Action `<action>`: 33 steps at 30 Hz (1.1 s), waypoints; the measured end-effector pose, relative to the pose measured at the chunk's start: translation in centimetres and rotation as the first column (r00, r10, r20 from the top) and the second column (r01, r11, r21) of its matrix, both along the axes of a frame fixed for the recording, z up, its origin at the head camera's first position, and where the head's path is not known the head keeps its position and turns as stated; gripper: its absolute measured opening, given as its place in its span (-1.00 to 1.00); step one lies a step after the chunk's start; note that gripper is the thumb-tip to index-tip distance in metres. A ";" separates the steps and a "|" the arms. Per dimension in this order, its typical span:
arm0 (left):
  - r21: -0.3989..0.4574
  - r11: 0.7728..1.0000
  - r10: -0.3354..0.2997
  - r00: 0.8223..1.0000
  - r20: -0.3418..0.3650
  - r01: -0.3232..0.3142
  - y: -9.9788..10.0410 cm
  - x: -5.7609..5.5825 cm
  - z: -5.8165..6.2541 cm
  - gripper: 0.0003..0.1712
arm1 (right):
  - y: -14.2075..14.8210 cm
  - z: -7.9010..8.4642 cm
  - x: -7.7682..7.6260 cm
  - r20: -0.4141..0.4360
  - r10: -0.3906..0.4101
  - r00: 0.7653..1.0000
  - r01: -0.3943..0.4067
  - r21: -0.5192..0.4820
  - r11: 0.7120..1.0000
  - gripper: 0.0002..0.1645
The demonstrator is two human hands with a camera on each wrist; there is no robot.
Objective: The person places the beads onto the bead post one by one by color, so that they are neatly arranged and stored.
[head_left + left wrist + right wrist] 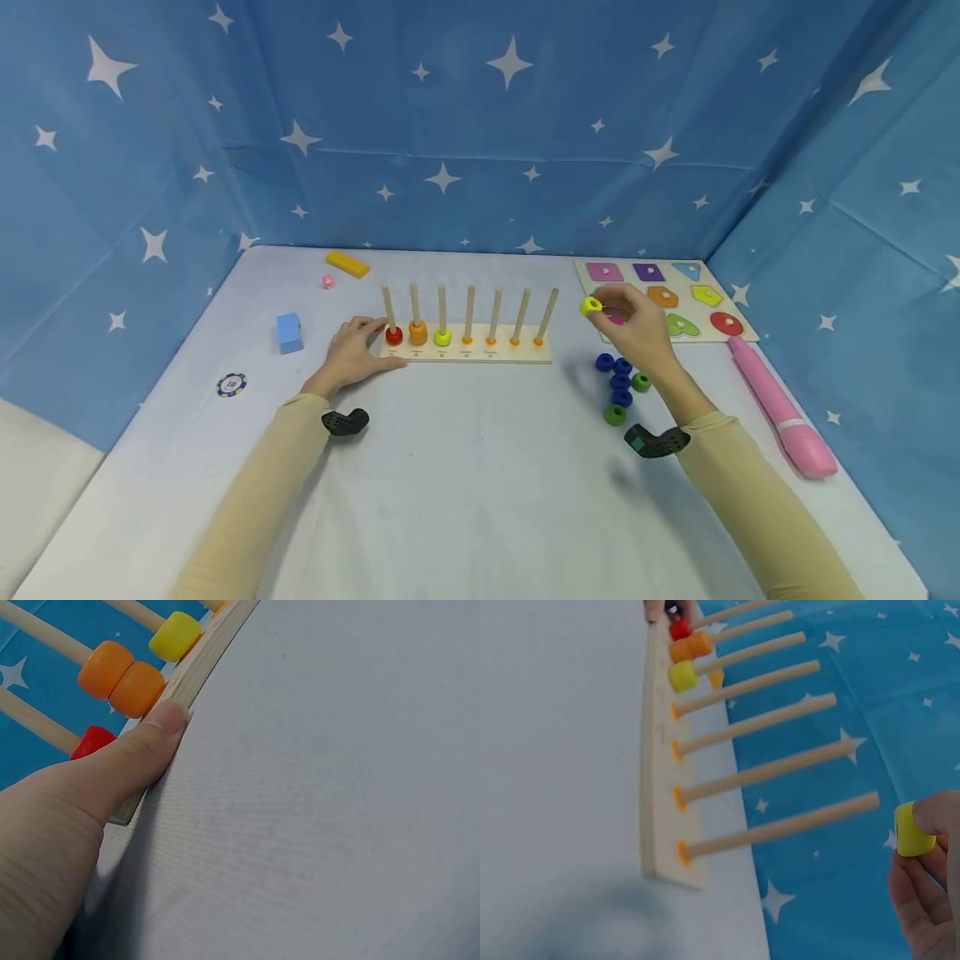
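Note:
My left hand grips the left end of a wooden peg board; in the left wrist view the thumb presses its front edge. Seven pegs are not all loaded: a red bead sits on the leftmost peg, two stacked orange beads on the one beside it, and a yellow bead on the third. The other pegs are bare. Off the board's right end, my right hand pinches another yellow bead between thumb and fingers, raised above the table and apart from the pegs.
Loose blue beads and green beads lie below the right hand. Behind it is a shape puzzle board, with a pink tapered object beside it. A blue block, yellow block and poker chip lie left.

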State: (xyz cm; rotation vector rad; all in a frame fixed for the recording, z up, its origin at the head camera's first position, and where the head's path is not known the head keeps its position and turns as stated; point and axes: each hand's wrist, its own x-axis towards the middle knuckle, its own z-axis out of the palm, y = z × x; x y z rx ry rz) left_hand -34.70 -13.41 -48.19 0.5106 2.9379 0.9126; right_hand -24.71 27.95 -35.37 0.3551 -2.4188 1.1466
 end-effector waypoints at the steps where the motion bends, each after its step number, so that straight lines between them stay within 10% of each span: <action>1: 0.000 1.000 0.001 1.000 0.003 -0.001 0.0 0.0 0.0 0.15 | -0.5 0.3 -0.4 -0.011 0.008 1.000 -0.008 -0.010 1.000 -0.65; 12: 0.004 1.000 0.004 1.000 0.018 -0.004 0.3 0.1 0.0 0.15 | -4.5 -0.8 -5.4 -0.089 0.084 0.993 -0.093 -0.104 0.990 -0.66; 33: 0.003 1.000 0.011 1.000 0.010 -0.011 0.1 0.0 0.0 0.16 | -15.0 -0.6 -9.0 -0.009 0.281 0.960 -0.280 0.042 0.959 -0.69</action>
